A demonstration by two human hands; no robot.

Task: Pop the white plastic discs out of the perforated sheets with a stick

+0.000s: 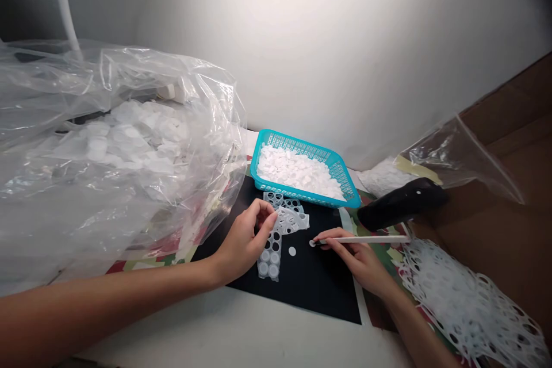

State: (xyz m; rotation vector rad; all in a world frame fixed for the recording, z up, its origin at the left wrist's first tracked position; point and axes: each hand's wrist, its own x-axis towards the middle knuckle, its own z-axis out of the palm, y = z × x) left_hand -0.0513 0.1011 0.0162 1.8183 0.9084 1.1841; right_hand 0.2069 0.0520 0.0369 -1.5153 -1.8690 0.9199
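Note:
My left hand (250, 236) is closed in a pinch, thumb and forefinger at the left end of a small translucent perforated sheet (293, 220). Beneath that piece, a longer perforated strip (275, 241) lies on the black mat (321, 284), with round discs still in its near end. My right hand (351, 256) grips a slim white pen-like tool (375, 239) with a dark tip. A small white disc (312, 243) is at the tip; whether it is attached cannot be told. Between the hands, another white disc (292, 251) rests on the mat.
Behind the mat stands a turquoise basket (351, 198) full of white pieces. A large clear bag (207, 86) of white discs fills the left. To the right are a black object (401, 204), a heap of perforated scraps (470, 299) and a cardboard wall (517, 195).

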